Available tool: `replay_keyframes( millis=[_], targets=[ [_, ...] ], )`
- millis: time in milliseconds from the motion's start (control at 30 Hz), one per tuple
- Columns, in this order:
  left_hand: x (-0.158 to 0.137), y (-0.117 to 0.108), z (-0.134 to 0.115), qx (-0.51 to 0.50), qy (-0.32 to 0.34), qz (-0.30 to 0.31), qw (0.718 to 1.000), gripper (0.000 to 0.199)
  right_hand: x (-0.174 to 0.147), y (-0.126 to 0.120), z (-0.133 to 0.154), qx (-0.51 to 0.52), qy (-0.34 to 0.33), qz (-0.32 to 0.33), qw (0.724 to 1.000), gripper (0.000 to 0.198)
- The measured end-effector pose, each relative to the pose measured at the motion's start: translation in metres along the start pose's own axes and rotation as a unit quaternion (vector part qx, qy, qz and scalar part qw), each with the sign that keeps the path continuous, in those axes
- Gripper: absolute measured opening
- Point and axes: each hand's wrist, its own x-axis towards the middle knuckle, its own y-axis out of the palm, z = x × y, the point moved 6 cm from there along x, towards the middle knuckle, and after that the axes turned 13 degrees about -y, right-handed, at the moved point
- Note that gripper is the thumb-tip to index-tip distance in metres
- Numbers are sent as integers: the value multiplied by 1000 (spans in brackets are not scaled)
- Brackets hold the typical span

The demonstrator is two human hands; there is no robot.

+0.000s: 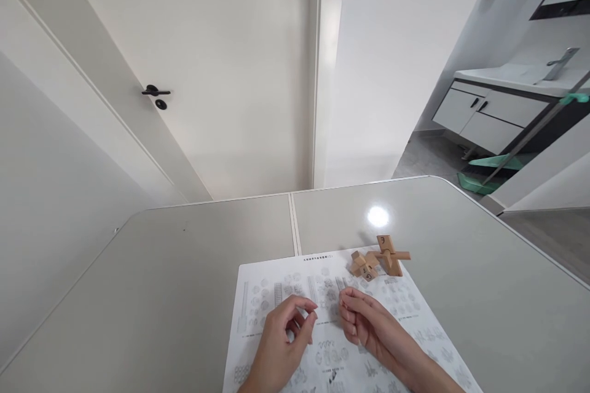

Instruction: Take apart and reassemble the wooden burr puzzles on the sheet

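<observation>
A large white printed sheet [258, 279] covered in small drawings lies on the table under both hands. My left hand [288, 334] hovers low over its middle, fingers bent and thumb apart from the index finger, with nothing between them. To its right, my right hand [364, 325] has its fingers curled in and the thumb against them; whether anything is inside is hidden. Beyond the right hand, on the sheet's far right corner, sit two wooden interlocking puzzles: a compact one [364, 266] and a taller cross-shaped one [389, 256], touching or nearly so. Both carry dark markings.
The grey table [184, 295] has a light rim and a seam running across its middle. A white door [239, 73] with a black handle stands behind it. Off to the right are a washbasin cabinet [498, 107] and a green dustpan [477, 183] on the floor.
</observation>
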Motion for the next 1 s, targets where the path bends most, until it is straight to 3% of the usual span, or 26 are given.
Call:
replay_keyframes(
  millis=[1000],
  targets=[
    [-1, 1, 0, 6, -1, 4, 1000, 25, 1, -2, 0, 3, -5, 5, 1000, 33]
  ],
)
